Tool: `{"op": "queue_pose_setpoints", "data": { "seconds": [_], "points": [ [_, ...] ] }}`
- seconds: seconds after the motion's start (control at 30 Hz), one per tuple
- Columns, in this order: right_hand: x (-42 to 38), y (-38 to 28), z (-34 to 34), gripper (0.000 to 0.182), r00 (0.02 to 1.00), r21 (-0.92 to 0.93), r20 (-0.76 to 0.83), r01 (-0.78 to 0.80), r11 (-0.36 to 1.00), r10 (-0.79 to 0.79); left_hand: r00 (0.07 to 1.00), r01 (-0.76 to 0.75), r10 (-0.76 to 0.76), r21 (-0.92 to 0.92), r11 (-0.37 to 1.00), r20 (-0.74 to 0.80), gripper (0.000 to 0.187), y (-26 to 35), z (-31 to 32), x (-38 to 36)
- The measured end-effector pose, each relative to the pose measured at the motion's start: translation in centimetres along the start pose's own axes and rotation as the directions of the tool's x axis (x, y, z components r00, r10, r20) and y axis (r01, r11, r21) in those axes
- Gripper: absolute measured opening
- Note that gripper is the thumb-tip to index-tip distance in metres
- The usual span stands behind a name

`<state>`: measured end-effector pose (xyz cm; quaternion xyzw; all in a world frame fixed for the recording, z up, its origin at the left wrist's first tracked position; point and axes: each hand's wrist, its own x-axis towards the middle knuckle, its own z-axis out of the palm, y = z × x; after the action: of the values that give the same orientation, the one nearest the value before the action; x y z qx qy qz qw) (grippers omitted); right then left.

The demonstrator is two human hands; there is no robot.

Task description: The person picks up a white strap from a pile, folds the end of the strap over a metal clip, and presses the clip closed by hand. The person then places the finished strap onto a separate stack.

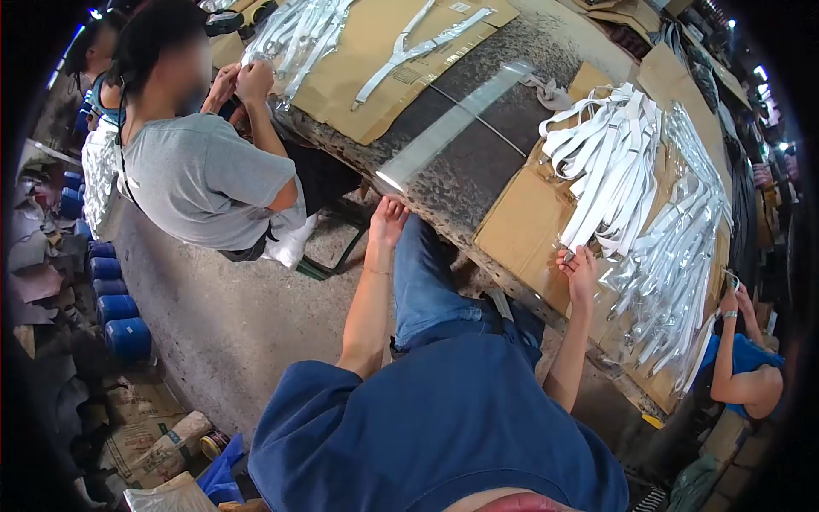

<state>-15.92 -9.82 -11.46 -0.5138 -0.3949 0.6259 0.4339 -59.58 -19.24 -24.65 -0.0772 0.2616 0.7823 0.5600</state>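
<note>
A bundle of white elastic suspenders point(610, 162) lies on a cardboard sheet at the right of the table. My right hand point(580, 271) is at the near end of this bundle, its thumb and fingers pinched on the end of a strap. My left hand point(390, 222) rests by the table's edge above my knee, palm up with loosely bent fingers and nothing visible in it. Just beyond it, a long clear plastic sleeve point(456, 124) lies flat on the dark tabletop. Beside the white bundle is a pile of suspenders in clear plastic sleeves point(674, 264).
At the left, a seated person in a grey shirt point(205, 171) works with both hands near more sleeved suspenders point(299, 34). One Y-shaped pair of suspenders point(399, 58) lies on cardboard point(367, 119). Another person in blue point(751, 375) is at the far right. Blue rolls point(128, 338) line the floor.
</note>
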Motion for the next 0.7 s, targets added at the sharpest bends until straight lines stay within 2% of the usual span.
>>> {"op": "queue_pose_setpoints", "data": {
  "seconds": [0.03, 0.1, 0.13, 0.23, 0.3, 0.37, 0.4, 0.43, 0.5, 0.63, 0.7],
  "points": [
    [0.2, -0.2, 0.1, 0.024, 1.0, -0.004, -0.001, 0.006, 1.0, -0.006, 1.0, 0.002, -0.002, -0.005, 1.0, 0.005, 0.016, -0.1, -0.2, 0.3],
    [-0.1, 0.0, 0.0, 0.024, 1.0, 0.022, 0.005, -0.004, 1.0, 0.004, 0.99, -0.073, 0.091, 0.159, 0.985, -0.11, 0.006, -0.4, -1.3, -0.2],
    [-0.1, 0.1, 0.0, 0.024, 1.0, 0.017, 0.004, -0.013, 1.0, 0.013, 0.989, -0.069, 0.089, 0.157, 0.985, -0.119, 0.006, -0.5, -1.9, -0.5],
    [-0.1, 0.1, -0.2, 0.024, 1.0, 0.018, 0.03, -0.003, 1.0, 0.003, 0.969, -0.234, 0.243, 0.156, 0.959, -0.037, 0.005, -0.5, -3.1, -1.3],
    [-0.1, -0.1, -0.2, 0.025, 0.999, 0.033, 0.035, 0.001, 0.999, -0.002, 0.958, -0.263, 0.278, 0.173, 0.949, -0.072, 0.003, -0.2, -2.5, -2.3],
    [-0.1, -0.1, -0.1, 0.025, 1.0, 0.033, 0.031, 0.003, 0.999, -0.004, 0.926, -0.271, 0.337, 0.324, 0.906, -0.168, 0.004, 0.4, -0.6, -3.9],
    [-0.1, -0.1, -0.1, 0.025, 1.0, 0.03, 0.022, 0.003, 1.0, -0.003, 0.91, -0.298, 0.38, 0.377, 0.877, -0.165, 0.01, 0.5, -0.3, -4.1],
    [-0.1, -0.1, 0.0, 0.025, 1.0, 0.033, 0.025, 0.001, 0.999, -0.002, 0.909, -0.3, 0.383, 0.379, 0.875, -0.165, 0.01, 0.6, -0.1, -4.3],
    [-0.2, -0.1, 0.0, 0.026, 1.0, 0.018, 0.021, 0.002, 1.0, -0.003, 0.864, -0.31, 0.421, 0.366, 0.877, -0.277, 0.013, 0.3, 0.3, -4.8],
    [-0.3, -0.2, 0.0, 0.026, 1.0, 0.027, 0.012, 0.0, 1.0, 0.0, 0.906, -0.287, 0.37, 0.343, 0.895, -0.208, 0.017, 1.3, 0.7, -5.1],
    [-0.4, -0.3, 0.1, 0.026, 1.0, 0.029, 0.014, 0.003, 1.0, -0.004, 0.913, -0.272, 0.323, 0.22, 0.937, -0.247, 0.019, 1.6, 1.2, -5.2]
  ]
}}
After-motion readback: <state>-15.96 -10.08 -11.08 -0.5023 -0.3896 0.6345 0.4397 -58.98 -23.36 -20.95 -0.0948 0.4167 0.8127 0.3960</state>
